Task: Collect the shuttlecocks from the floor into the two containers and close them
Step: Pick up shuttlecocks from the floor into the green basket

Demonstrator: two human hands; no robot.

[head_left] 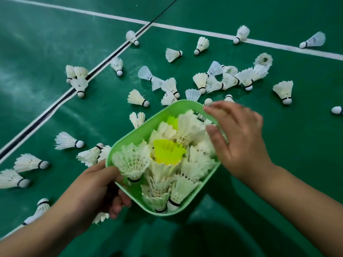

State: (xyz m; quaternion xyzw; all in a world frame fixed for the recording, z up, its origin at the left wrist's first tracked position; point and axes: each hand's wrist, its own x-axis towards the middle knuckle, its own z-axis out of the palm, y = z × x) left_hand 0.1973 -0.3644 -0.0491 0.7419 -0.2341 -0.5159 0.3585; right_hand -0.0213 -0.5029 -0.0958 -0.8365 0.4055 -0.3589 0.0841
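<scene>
The green court floor (46, 52) runs out of view on every side, and the shuttlecocks at its left and right edges are cut off. The light green container (133, 134), lidless, is piled with white feather shuttlecocks (187, 127) and two yellow plastic ones (167, 151). Many more white shuttlecocks (138, 98) lie scattered beyond and left of the container. The left hand (96, 190) grips its near-left rim. The right hand (239, 138), blurred, hangs spread and empty over its far-right corner.

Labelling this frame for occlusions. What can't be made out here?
Head view only:
- Second container and both lids: outside the frame.
- Right hand: motion-blurred over the green container; whether it holds anything is unclear.
- Container floor: buried under shuttlecocks.
- Shuttlecock: cut off by right edge.
- Left hand fingertips: hidden under container.
</scene>
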